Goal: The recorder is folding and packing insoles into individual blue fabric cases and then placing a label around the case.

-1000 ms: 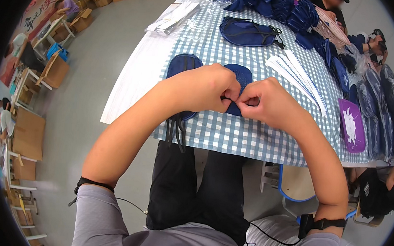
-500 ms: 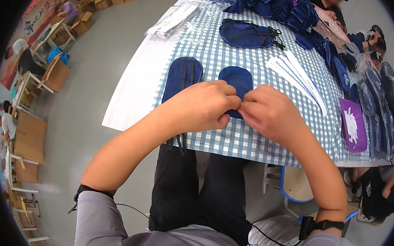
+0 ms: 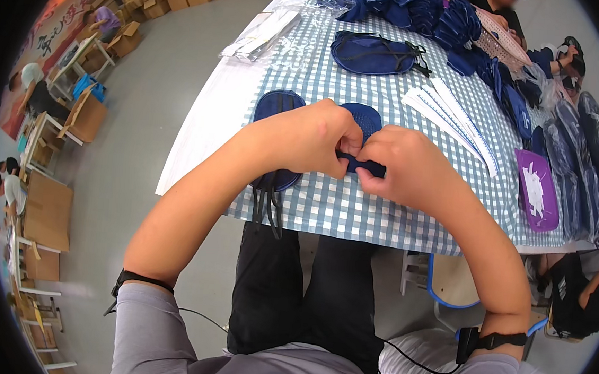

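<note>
My left hand point(image 3: 313, 138) and my right hand point(image 3: 401, 170) meet over a dark blue fabric piece point(image 3: 364, 120) lying on the blue-and-white checked tablecloth point(image 3: 340, 207). Both hands pinch a narrow dark blue part of that piece between the fingertips. A second dark blue oval piece point(image 3: 276, 106) lies under my left hand, and its black cords point(image 3: 268, 209) hang over the table's near edge. Most of what my fingers hold is hidden by the hands.
A dark blue pouch point(image 3: 371, 53) lies farther back. White paper strips point(image 3: 450, 114) fan out to the right, beside a purple card point(image 3: 537, 190). Piles of blue fabric point(image 3: 423, 8) and clear bags point(image 3: 276, 25) crowd the far end. Other people sit at the right.
Both hands have slid slightly toward me and to the right while staying pinched together on the blue piece. The view has tilted a little.
</note>
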Motion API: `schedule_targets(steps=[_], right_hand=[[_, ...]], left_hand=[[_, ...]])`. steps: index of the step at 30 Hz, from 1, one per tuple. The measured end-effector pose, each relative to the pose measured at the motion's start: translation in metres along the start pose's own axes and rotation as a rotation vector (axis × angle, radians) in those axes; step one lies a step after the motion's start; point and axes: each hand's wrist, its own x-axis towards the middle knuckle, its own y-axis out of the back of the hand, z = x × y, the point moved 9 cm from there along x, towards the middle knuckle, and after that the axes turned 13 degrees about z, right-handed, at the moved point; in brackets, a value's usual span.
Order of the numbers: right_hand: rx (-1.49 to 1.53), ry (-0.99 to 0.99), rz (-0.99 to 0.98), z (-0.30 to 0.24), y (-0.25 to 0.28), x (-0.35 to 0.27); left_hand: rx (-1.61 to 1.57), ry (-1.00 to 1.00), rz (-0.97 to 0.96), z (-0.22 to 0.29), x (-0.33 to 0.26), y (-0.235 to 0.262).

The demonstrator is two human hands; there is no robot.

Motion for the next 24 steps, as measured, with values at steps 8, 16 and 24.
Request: schedule_targets(steps=[8,16,24], right_hand=[[0.14,-0.146,-0.065,0.025,-0.004,0.017],[0.182,-0.257,-0.155,0.042,-0.011,0.017],[0.179,-0.102,0.057,0.035,0.001,0.003]], left_hand=[[-0.075,0.062,0.026,-0.017,0.013,0.006],[0.087,-0.138,0.144,0.004,-0.002,0.003],[0.015,-0.22,0.224,0.01,-0.008,0.003]])
